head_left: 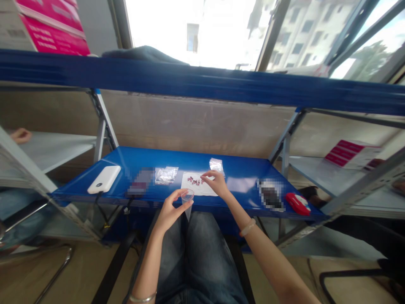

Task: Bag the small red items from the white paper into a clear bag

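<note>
- Head view: person sits at a blue shelf (240, 175) used like a desk, legs in dark jeans under it.
- L hand (171, 209) is up in front of the shelf edge, thumb + fingers pinched on a small clear cone bag (187, 202). Bag points down, open top up. So L hand is grasping the bag.
- R hand (215, 181) reaches out over a white paper sheet (198, 188) that lies flat on the shelf. Fingertips are bunched at a little pile of small dark red bits (195, 181) on the sheet. Too small to tell if a bit is pinched betw. the fingers or just touched.
- Bag is just beside the near edge of the sheet, close to R wrist.
- A light bracelet is on R wrist, a thin silver one on L arm.
- Other stuff on the shelf: clear plastic bags (166, 175) left of the sheet, 1 more small clear packet (216, 164) behind R hand.
- White power bank (104, 179) far left w/ a dark cable hanging off the edge.
- Red flat thing (298, 203) far right, near the corner.
- 2 spots on the shelf are blurred out, can't tell what they are.
- Far left, another person's hand (20, 135) rests on a gray shelf, well apart.
- Pink + white boxes top left and right side. Big window w/ buildings behind.
</note>
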`<state>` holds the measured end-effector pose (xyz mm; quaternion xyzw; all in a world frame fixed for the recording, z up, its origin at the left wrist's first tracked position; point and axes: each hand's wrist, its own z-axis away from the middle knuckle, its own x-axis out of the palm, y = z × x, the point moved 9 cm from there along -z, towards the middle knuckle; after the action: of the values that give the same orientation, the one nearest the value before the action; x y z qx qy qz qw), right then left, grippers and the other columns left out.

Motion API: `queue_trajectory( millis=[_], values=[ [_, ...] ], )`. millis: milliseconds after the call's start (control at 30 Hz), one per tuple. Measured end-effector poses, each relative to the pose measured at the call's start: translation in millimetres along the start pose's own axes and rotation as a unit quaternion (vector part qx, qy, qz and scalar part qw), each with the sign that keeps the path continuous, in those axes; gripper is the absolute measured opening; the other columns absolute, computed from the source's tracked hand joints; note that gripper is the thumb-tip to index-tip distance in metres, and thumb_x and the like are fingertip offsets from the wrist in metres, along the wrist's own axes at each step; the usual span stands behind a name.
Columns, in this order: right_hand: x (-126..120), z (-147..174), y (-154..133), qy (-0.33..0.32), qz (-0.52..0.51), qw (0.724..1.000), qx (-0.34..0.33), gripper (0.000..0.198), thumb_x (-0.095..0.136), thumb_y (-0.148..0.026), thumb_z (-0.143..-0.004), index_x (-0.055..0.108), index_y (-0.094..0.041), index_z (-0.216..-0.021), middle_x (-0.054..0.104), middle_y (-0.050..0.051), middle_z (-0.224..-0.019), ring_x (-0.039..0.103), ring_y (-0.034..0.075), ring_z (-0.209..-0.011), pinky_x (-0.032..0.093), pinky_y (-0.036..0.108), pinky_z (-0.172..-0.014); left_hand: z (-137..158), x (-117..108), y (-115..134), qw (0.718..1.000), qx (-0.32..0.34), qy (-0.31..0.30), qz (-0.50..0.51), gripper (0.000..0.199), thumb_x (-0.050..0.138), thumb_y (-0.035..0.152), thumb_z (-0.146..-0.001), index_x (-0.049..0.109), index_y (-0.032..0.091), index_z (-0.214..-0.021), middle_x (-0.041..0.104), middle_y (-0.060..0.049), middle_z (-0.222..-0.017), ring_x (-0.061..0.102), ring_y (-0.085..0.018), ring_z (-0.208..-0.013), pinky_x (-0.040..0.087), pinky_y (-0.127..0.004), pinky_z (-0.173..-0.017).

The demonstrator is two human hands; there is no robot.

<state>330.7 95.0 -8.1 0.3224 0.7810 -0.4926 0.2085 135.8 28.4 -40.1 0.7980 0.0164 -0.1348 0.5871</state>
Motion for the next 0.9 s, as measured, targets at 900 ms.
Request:
queue_trajectory(
  millis=[900],
  values=[
    [30,-4,56,-0.005,0.174,0.979,0.102,0.022,0.064,-0.041,-0.078,0.071,-0.019,-0.078,0.062,0.008,-0.088,0.057,0.022,-0.089,0.042,0.03,-0.074,0,0,-1,0.999,0.001,-0.002,0.044,0.041,0.061,0.041,-0.08,0.06,0.022,-0.116,0.065,-0.01,-0.118,0.057,-0.024,-0.114,0.041,-0.039,-0.1]
  ],
)
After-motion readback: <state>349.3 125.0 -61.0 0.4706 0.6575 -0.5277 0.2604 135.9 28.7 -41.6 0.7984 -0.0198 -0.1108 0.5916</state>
